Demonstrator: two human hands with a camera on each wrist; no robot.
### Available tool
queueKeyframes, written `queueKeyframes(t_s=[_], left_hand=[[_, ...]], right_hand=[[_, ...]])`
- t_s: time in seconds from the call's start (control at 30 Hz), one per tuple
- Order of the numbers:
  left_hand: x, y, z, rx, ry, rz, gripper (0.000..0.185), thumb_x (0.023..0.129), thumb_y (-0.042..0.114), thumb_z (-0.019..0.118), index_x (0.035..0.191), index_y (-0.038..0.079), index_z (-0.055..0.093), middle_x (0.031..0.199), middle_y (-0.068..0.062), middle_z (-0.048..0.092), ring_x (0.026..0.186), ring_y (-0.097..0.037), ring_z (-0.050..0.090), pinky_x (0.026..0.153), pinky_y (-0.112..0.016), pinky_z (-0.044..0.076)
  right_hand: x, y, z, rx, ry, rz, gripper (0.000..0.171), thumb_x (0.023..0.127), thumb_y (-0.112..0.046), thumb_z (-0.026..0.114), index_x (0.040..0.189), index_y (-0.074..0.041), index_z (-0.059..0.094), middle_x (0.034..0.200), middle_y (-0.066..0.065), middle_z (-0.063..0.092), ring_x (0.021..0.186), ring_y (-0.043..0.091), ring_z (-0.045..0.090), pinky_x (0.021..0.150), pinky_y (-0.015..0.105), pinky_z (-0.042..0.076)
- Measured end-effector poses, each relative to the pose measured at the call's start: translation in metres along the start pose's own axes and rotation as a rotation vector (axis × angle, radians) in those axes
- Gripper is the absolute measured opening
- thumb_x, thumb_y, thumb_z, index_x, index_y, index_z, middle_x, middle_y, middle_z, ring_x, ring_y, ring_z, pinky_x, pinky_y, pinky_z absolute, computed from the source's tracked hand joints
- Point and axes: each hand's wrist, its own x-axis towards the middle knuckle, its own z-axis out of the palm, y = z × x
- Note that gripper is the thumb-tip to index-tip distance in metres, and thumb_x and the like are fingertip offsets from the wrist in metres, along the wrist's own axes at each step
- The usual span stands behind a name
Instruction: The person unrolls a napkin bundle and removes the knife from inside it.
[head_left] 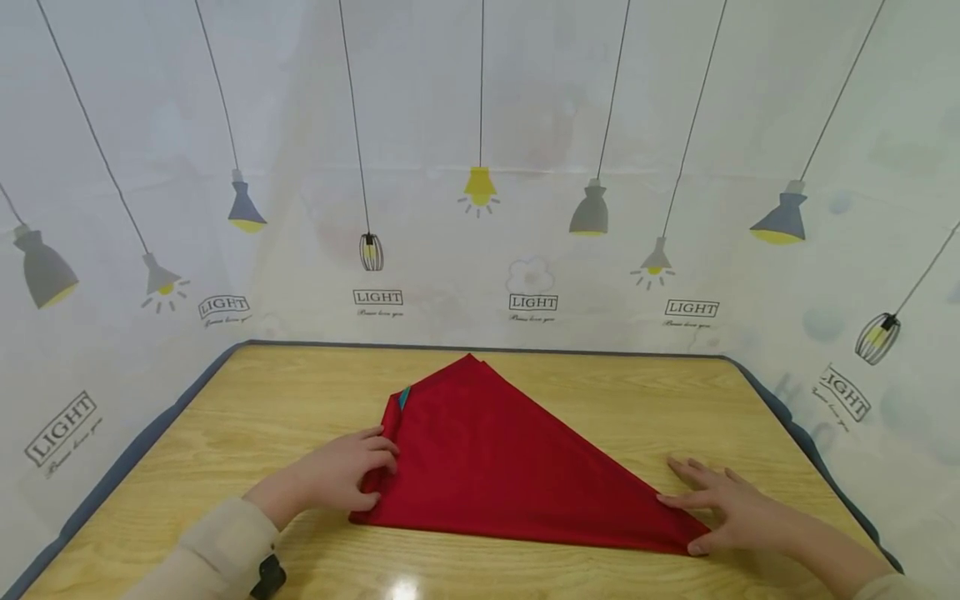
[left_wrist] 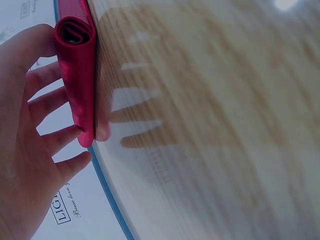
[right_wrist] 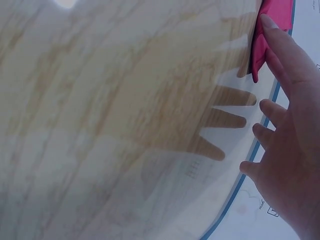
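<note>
A red cloth (head_left: 487, 458), folded into a roughly triangular shape, lies on the wooden table. Along its left side the edge is rolled up; the spiral end of the roll (left_wrist: 75, 35) faces the left wrist view. My left hand (head_left: 348, 471) rests on this roll with thumb and spread fingers, which touch it along its length. A small teal patch (head_left: 405, 397) shows at the upper left of the cloth. Over at the long right corner, my right hand (head_left: 738, 508) touches the cloth with thumb and index finger, its other fingers extended over the table.
The wooden table (head_left: 300, 383) has a dark blue edge (head_left: 480, 347) along its back and sides. Pale wall sheets (head_left: 420, 100) printed with hanging lamps surround it. At the left cuff sits a dark wrist device (head_left: 268, 577).
</note>
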Motion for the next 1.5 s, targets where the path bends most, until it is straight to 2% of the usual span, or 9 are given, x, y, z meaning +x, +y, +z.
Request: queueKeyframes(t_s=[0.1, 0.3, 0.4, 0.6, 0.8, 0.9, 1.07, 1.37, 1.5], left_hand=[[-0.001, -0.001, 0.001, 0.004, 0.018, 0.005, 0.025, 0.082, 0.018, 0.066, 0.106, 0.016, 0.066, 0.126, -0.006, 0.056, 0.127, -0.039, 0.045, 0.102, -0.049, 0.041], [-0.004, -0.004, 0.004, 0.006, 0.041, -0.014, 0.029, 0.078, 0.012, 0.061, 0.106, 0.017, 0.066, 0.125, -0.003, 0.055, 0.117, -0.024, 0.052, 0.097, -0.042, 0.045], [-0.006, -0.006, 0.005, -0.003, 0.035, -0.032, 0.027, 0.081, 0.014, 0.061, 0.108, 0.016, 0.067, 0.125, -0.003, 0.055, 0.116, -0.024, 0.053, 0.097, -0.042, 0.046], [-0.008, -0.007, 0.006, -0.008, 0.037, -0.064, 0.03, 0.085, 0.035, 0.072, 0.108, 0.017, 0.066, 0.125, -0.004, 0.056, 0.118, -0.025, 0.052, 0.1, -0.044, 0.044], [-0.011, -0.008, 0.007, -0.025, 0.041, -0.088, 0.028, 0.083, 0.028, 0.073, 0.108, 0.017, 0.066, 0.128, -0.004, 0.056, 0.121, -0.026, 0.051, 0.1, -0.044, 0.043], [-0.012, -0.009, 0.006, -0.039, 0.029, -0.107, 0.027, 0.083, 0.023, 0.071, 0.109, 0.016, 0.066, 0.131, -0.005, 0.055, 0.123, -0.027, 0.05, 0.1, -0.045, 0.043], [-0.016, -0.007, 0.004, -0.074, 0.028, -0.137, 0.027, 0.081, 0.015, 0.066, 0.108, 0.015, 0.066, 0.132, -0.006, 0.055, 0.122, -0.027, 0.051, 0.099, -0.045, 0.044], [-0.023, -0.01, 0.004, -0.105, 0.044, -0.133, 0.024, 0.082, 0.007, 0.059, 0.104, 0.013, 0.067, 0.129, -0.007, 0.058, 0.119, -0.028, 0.053, 0.096, -0.044, 0.046], [-0.026, -0.012, 0.004, -0.124, 0.039, -0.144, 0.017, 0.087, 0.015, 0.065, 0.104, 0.014, 0.067, 0.128, -0.007, 0.058, 0.119, -0.029, 0.053, 0.097, -0.046, 0.045]], right_hand=[[-0.001, 0.0, -0.001, 0.005, -0.001, 0.0, 0.058, 0.081, -0.046, 0.074, 0.135, -0.029, 0.06, 0.156, 0.016, 0.027, 0.128, 0.063, 0.019, 0.087, 0.083, 0.011], [-0.007, 0.004, -0.003, -0.008, 0.012, -0.005, 0.058, 0.081, -0.045, 0.075, 0.135, -0.028, 0.061, 0.157, 0.005, 0.025, 0.131, 0.058, 0.02, 0.087, 0.082, 0.014], [-0.008, 0.006, -0.003, 0.002, 0.005, 0.004, 0.058, 0.081, -0.043, 0.075, 0.135, -0.027, 0.061, 0.157, 0.008, 0.025, 0.131, 0.059, 0.02, 0.087, 0.082, 0.013], [-0.007, 0.009, -0.003, 0.026, -0.001, 0.009, 0.059, 0.08, -0.041, 0.077, 0.135, -0.026, 0.06, 0.157, 0.009, 0.024, 0.127, 0.063, 0.019, 0.087, 0.083, 0.012], [-0.007, 0.013, -0.002, 0.046, -0.009, 0.002, 0.058, 0.082, -0.038, 0.077, 0.135, -0.024, 0.06, 0.158, -0.003, 0.019, 0.128, 0.062, 0.019, 0.087, 0.082, 0.021], [-0.008, 0.012, -0.001, 0.065, -0.015, -0.002, 0.058, 0.083, -0.037, 0.077, 0.136, -0.022, 0.06, 0.157, -0.007, 0.017, 0.136, 0.052, 0.016, 0.087, 0.079, 0.028], [-0.008, 0.013, -0.002, 0.072, -0.007, -0.015, 0.057, 0.084, -0.037, 0.076, 0.136, -0.021, 0.059, 0.157, -0.008, 0.017, 0.143, 0.024, 0.007, 0.087, 0.079, 0.027], [-0.008, 0.013, -0.001, 0.074, -0.003, -0.033, 0.057, 0.084, -0.036, 0.075, 0.137, -0.021, 0.059, 0.156, -0.012, 0.017, 0.135, -0.009, 0.002, 0.086, 0.078, 0.03], [-0.008, 0.013, -0.001, 0.084, 0.0, -0.044, 0.057, 0.084, -0.034, 0.076, 0.137, -0.02, 0.059, 0.155, -0.015, 0.015, 0.129, -0.018, -0.002, 0.085, 0.079, 0.029]])
